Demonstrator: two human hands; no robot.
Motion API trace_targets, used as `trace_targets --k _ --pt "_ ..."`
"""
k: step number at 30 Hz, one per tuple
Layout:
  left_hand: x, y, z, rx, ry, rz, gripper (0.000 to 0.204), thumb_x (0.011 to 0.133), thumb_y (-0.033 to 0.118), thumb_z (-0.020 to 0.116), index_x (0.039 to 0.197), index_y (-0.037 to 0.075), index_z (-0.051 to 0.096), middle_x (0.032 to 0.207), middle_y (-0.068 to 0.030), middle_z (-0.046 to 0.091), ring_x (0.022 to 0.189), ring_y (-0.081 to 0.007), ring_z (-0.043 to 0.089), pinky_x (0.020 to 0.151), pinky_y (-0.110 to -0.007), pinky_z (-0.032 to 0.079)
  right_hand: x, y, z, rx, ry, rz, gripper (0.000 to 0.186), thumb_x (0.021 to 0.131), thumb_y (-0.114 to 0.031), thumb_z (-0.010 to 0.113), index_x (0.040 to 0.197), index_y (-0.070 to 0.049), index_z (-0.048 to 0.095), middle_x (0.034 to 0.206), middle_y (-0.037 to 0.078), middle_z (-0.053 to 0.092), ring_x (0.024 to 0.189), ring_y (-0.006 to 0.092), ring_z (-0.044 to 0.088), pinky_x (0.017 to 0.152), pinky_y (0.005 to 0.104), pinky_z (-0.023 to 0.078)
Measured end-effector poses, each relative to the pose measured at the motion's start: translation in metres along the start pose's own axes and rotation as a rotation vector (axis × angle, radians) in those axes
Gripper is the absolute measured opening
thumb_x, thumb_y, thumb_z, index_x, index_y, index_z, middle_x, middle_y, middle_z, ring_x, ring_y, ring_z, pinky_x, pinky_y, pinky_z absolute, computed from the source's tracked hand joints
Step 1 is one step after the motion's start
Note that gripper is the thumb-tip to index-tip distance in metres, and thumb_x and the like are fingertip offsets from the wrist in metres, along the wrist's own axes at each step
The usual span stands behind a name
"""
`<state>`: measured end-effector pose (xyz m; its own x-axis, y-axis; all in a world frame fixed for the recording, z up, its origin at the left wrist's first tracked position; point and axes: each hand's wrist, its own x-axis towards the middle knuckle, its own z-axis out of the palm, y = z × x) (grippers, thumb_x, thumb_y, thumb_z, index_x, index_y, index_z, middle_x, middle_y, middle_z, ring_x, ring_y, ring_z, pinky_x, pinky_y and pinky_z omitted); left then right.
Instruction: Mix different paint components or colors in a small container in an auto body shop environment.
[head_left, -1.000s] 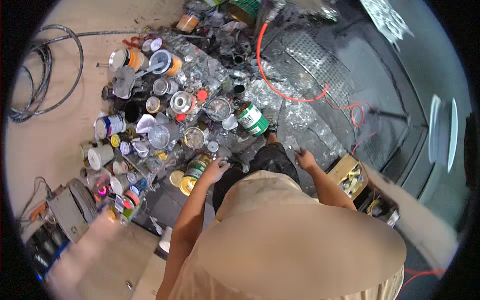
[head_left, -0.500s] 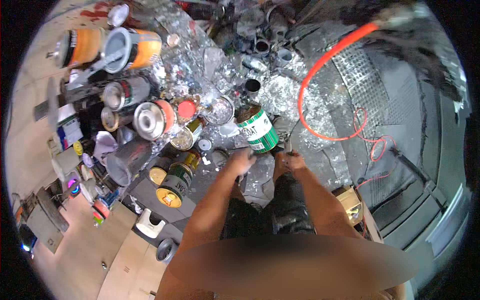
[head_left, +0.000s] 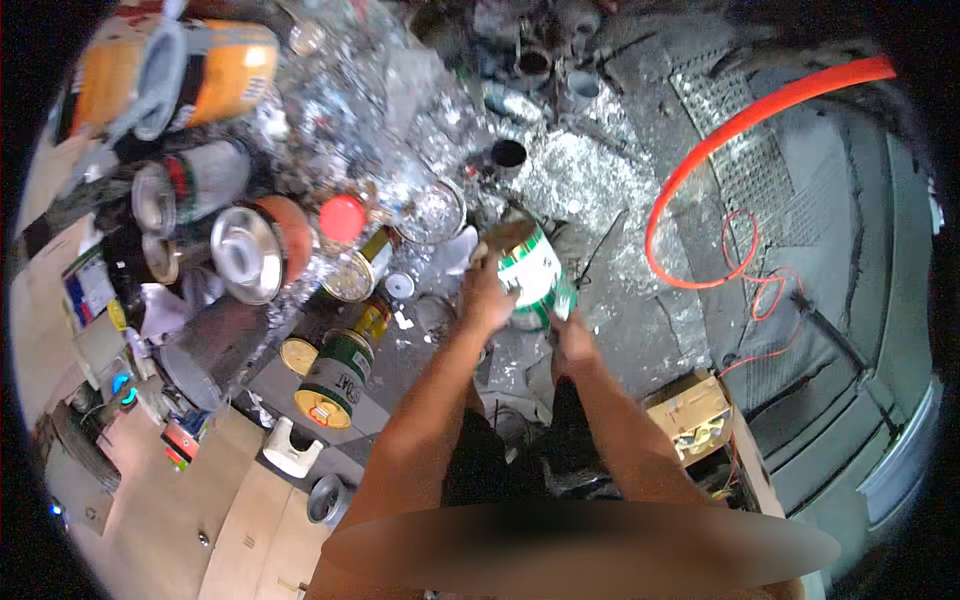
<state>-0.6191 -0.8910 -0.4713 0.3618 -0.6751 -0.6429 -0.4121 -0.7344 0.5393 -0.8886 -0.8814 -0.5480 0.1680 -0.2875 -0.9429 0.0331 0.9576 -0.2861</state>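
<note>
A green-and-white metal can (head_left: 532,268) stands between my hands, tilted a little, its brownish rim toward the far side. My left hand (head_left: 487,298) is closed on the can's left side, thumb across the white label. By its lower right side, my right hand (head_left: 574,345) has its fingers curled in. A pale, narrow shape rises from that hand against the green of the can; blur hides what it is. A white rag or paper scrap (head_left: 460,250) lies just left of the can, next to a round open tin (head_left: 436,212).
Cans crowd the left, among them an orange one (head_left: 235,75), a silver-lidded one (head_left: 248,256) and a dark green one (head_left: 338,378). A dark cup (head_left: 508,154) stands beyond. An orange hose (head_left: 690,165) loops on the right, above a cardboard box (head_left: 690,408).
My left hand has moved up from beside the can onto its side. The can has shifted slightly right, and my right hand has dropped a little. The view has shifted.
</note>
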Motion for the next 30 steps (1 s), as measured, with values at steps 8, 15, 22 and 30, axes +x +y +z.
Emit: trace_targets --k 8,15,22,30 --pt "-0.222 0.168 -0.199 0.133 0.2 0.33 0.041 0.078 0.028 0.073 0.117 0.016 0.068 0.112 -0.0047 0.059 0.11 -0.0277 0.049 0.099 -0.05 0.031 -0.32 -0.081 0.074 -0.094 -0.171 0.162 0.032 0.096 -0.008 0.058 0.128 -0.004 0.056 0.111 0.002 0.064 0.097 0.0135 0.057 0.084 0.0282 0.044" --pt "-0.251 0.279 -0.349 0.304 0.685 0.502 0.047 0.077 0.029 0.074 0.12 0.013 0.066 0.114 -0.0089 0.057 0.111 -0.0305 0.048 0.102 -0.05 0.031 -0.348 -0.206 0.217 -0.177 -0.648 -0.11 0.062 0.099 -0.01 0.057 0.154 -0.004 0.029 0.126 0.0 0.055 0.108 0.0093 0.049 0.095 0.0257 0.04" --pt "-0.165 0.444 -0.501 0.004 1.09 0.998 0.051 0.077 0.009 0.073 0.127 0.003 0.06 0.13 -0.0226 0.057 0.124 -0.0403 0.051 0.108 -0.044 0.038 -0.387 -0.391 0.402 0.326 -0.762 -0.52 0.043 0.099 -0.018 0.057 0.138 -0.004 0.049 0.128 0.002 0.059 0.116 0.0174 0.055 0.102 0.0384 0.042" --pt "-0.208 0.404 -0.402 -0.093 0.813 0.991 0.034 0.082 0.006 0.068 0.116 0.002 0.064 0.123 -0.0186 0.062 0.116 -0.0364 0.058 0.101 -0.044 0.045 -0.363 -0.343 0.2 -0.703 -0.491 -0.636 0.025 0.098 -0.024 0.06 0.112 -0.003 0.064 0.094 0.007 0.069 0.084 0.0148 0.062 0.077 0.0318 0.05"
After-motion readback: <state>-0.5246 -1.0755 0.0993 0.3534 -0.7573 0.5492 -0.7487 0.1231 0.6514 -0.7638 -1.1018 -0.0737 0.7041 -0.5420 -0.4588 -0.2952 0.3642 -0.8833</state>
